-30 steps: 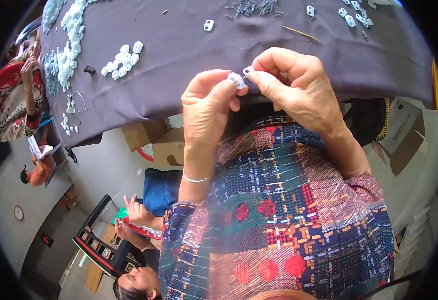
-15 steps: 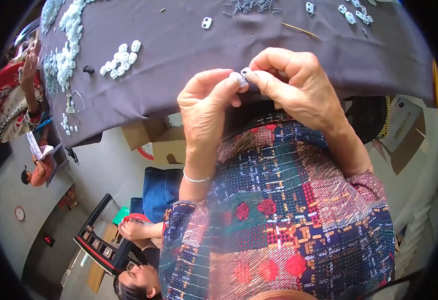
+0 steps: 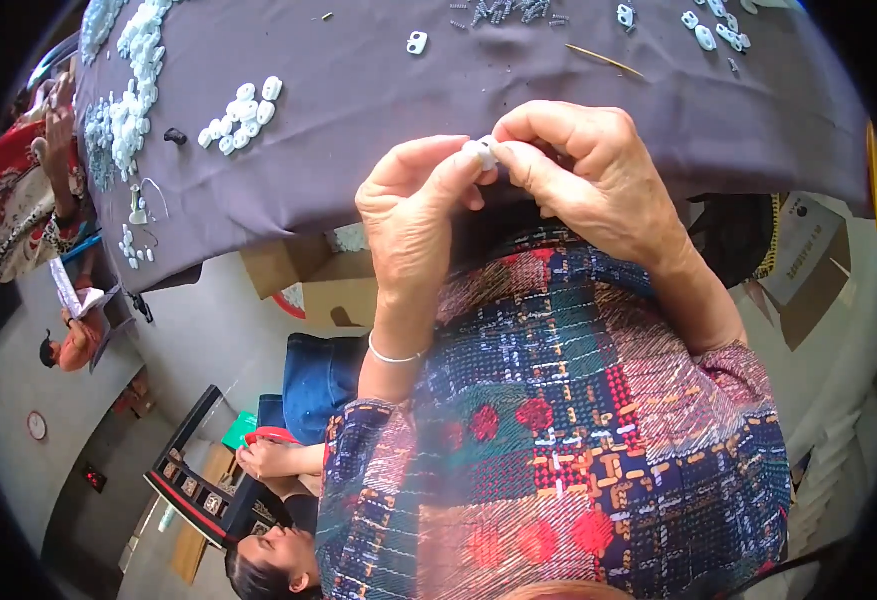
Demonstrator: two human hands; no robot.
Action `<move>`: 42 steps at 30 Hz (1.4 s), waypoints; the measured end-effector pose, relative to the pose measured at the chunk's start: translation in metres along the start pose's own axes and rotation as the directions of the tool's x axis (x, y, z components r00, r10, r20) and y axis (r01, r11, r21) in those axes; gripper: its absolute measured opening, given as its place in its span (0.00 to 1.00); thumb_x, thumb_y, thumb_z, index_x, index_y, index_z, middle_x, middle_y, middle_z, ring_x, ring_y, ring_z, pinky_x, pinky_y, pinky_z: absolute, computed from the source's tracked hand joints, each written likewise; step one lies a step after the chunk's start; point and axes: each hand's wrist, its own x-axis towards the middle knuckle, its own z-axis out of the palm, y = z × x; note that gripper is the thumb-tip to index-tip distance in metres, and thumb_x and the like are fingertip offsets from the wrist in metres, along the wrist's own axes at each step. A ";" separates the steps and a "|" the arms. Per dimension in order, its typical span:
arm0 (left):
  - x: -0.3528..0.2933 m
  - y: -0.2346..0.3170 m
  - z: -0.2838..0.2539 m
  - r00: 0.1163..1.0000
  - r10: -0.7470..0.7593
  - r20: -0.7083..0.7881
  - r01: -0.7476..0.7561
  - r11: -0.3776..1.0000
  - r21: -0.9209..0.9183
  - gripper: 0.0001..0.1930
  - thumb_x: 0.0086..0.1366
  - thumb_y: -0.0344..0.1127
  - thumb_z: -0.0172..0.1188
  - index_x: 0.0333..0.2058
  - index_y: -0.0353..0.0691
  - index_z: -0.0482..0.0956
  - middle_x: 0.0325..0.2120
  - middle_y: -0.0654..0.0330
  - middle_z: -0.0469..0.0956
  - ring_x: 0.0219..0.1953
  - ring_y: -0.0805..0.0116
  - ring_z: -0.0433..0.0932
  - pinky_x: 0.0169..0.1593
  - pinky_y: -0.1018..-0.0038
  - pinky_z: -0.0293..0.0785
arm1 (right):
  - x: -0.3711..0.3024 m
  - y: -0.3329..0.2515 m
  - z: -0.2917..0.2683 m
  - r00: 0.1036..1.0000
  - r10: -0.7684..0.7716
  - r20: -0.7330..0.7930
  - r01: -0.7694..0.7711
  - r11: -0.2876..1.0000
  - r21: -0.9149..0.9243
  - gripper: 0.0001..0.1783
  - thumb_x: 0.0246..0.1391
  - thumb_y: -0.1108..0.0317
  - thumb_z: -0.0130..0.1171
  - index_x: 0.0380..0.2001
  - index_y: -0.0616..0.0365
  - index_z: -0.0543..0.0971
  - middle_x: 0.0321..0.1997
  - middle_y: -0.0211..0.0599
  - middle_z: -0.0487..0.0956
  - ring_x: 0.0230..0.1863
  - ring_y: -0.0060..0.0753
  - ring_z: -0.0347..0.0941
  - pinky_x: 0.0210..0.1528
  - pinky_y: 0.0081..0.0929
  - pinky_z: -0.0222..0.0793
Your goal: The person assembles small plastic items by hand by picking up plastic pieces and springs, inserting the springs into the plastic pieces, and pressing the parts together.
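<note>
Above the near edge of the cloth, the fingertips of both my hands meet. My left hand (image 3: pixel 409 205) is closed, pinching a small white plastic cord lock piece (image 3: pixel 481 154) between thumb and forefinger. My right hand (image 3: pixel 594 185) is closed too, its thumb and forefinger pressed against the far side of that piece. Whatever part the right fingertips grip is mostly hidden by them. Farther off on the cloth lie a loose white piece with two holes (image 3: pixel 417 42), a heap of small metal springs (image 3: pixel 509 12) and a thin wooden stick (image 3: pixel 605 60).
The table wears a dark grey cloth (image 3: pixel 339 110). A cluster of white pieces (image 3: pixel 244 118) lies left, beyond it a long pile (image 3: pixel 137 110) and a small black object (image 3: pixel 176 136). More white pieces (image 3: pixel 707 38) lie far right. Cardboard boxes (image 3: pixel 334 300) stand below; a co-worker's hand (image 3: pixel 269 458) shows lower left.
The holed white piece at my right fingertips has come up against the piece in my left hand and now barely shows. Both hands have otherwise hardly moved.
</note>
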 end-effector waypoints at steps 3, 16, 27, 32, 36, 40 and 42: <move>0.001 -0.003 -0.002 1.000 0.021 0.007 -0.021 1.000 0.002 0.07 0.55 0.23 0.58 0.34 0.32 0.76 0.27 0.54 0.78 0.25 0.70 0.76 0.24 0.80 0.73 | 0.001 0.004 0.001 0.996 -0.091 -0.022 0.090 0.994 -0.063 0.06 0.52 0.73 0.54 0.30 0.65 0.75 0.23 0.27 0.75 0.24 0.11 0.67 0.25 0.12 0.63; 0.001 -0.003 0.000 1.000 0.018 -0.017 -0.019 1.000 -0.018 0.07 0.53 0.24 0.61 0.32 0.31 0.76 0.26 0.55 0.78 0.27 0.71 0.77 0.27 0.82 0.71 | 0.001 0.004 0.002 1.000 0.001 -0.017 -0.002 1.000 -0.020 0.05 0.52 0.74 0.53 0.29 0.65 0.75 0.21 0.27 0.73 0.24 0.12 0.66 0.25 0.13 0.63; -0.002 -0.006 0.002 0.998 0.047 -0.050 -0.047 0.999 -0.005 0.06 0.54 0.24 0.61 0.32 0.31 0.76 0.26 0.54 0.78 0.27 0.70 0.77 0.29 0.81 0.74 | 0.006 0.010 0.001 0.994 -0.112 0.014 0.112 0.993 -0.037 0.04 0.51 0.73 0.54 0.28 0.63 0.76 0.15 0.28 0.70 0.15 0.12 0.63 0.16 0.14 0.59; -0.002 -0.009 -0.001 0.997 0.052 -0.059 -0.051 0.999 0.019 0.06 0.54 0.23 0.60 0.32 0.31 0.76 0.26 0.54 0.78 0.27 0.70 0.77 0.29 0.79 0.74 | 0.008 0.012 0.004 0.992 -0.126 0.032 0.126 0.992 -0.015 0.04 0.51 0.73 0.54 0.27 0.64 0.75 0.15 0.28 0.70 0.15 0.13 0.63 0.15 0.14 0.59; 0.000 -0.008 -0.001 0.997 0.045 -0.060 -0.045 0.999 0.000 0.06 0.54 0.24 0.60 0.32 0.30 0.76 0.26 0.55 0.78 0.27 0.71 0.77 0.29 0.81 0.74 | 0.010 0.011 0.004 0.987 -0.158 0.032 0.160 0.986 -0.047 0.04 0.50 0.75 0.54 0.27 0.66 0.75 0.16 0.31 0.71 0.16 0.16 0.65 0.18 0.16 0.61; 0.001 0.001 0.000 1.000 0.002 -0.031 -0.001 0.999 0.036 0.05 0.55 0.24 0.59 0.32 0.30 0.76 0.26 0.54 0.78 0.28 0.70 0.77 0.29 0.81 0.74 | 0.013 0.012 0.001 0.970 -0.240 0.040 0.243 0.964 -0.103 0.03 0.49 0.76 0.54 0.27 0.67 0.75 0.19 0.33 0.73 0.19 0.19 0.68 0.21 0.18 0.64; 0.000 0.006 -0.002 0.999 -0.006 0.032 0.003 0.997 0.076 0.05 0.56 0.24 0.58 0.32 0.31 0.75 0.28 0.54 0.78 0.28 0.69 0.78 0.27 0.80 0.76 | 0.012 0.008 0.000 0.988 -0.140 0.071 0.147 0.984 -0.102 0.05 0.47 0.72 0.54 0.23 0.63 0.74 0.21 0.41 0.76 0.24 0.40 0.74 0.27 0.30 0.67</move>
